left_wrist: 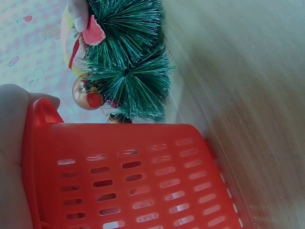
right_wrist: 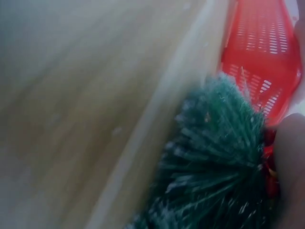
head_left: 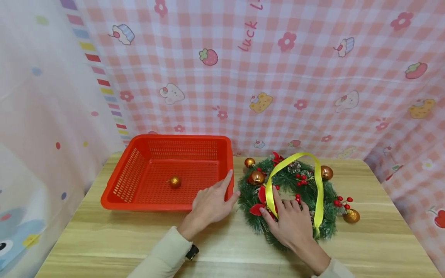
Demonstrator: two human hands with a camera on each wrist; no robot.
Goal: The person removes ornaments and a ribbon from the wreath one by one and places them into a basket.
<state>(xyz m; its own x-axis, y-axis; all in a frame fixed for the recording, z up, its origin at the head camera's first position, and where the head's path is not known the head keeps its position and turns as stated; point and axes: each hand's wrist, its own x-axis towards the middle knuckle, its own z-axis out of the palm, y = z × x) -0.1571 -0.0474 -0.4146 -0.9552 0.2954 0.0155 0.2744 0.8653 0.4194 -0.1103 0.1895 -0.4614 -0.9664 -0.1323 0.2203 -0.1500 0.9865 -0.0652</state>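
There's the right hand [head_left: 293, 222], over the near left part of the green bristly artificial wreath [head_left: 247, 199], its fingers bent in and its thumb out to the side; it looks to be gripping the wreath around the red leaf-shaped decoration [head_left: 256, 209], though the fingertips are partly buried. Over to the left hand [head_left: 213, 202]: it rests at the near right corner of the red slotted plastic basket [head_left: 146, 206], index finger straight along the rim, thumb standing apart; the other fingers are hard to read.

Danger spots? The shiny yellow ribbon [head_left: 318, 185] stands in a tall loop and passes right by the right thumb and index finger, so a careless pull could snag or crumple it. A tug on the greenery could shake loose the glossy copper ball [head_left: 257, 177] at the far left. Lean too hard on that rim and the basket could slide or tip, sending the small round gold ornament [head_left: 175, 182] rolling across its floor.

And the lie of things: the wreath sits on the pale wooden desk [head_left: 139, 239], directly under the right hand and just beside the left thumb, its far side reaching away beyond the fingers. The basket is beneath the left hand, stretching off to its left. Out right, well apart from both hands, a textured gold ball [head_left: 352, 216] lies beside the red berry sprig [head_left: 344, 202]; whether it's fastened, I can't tell.
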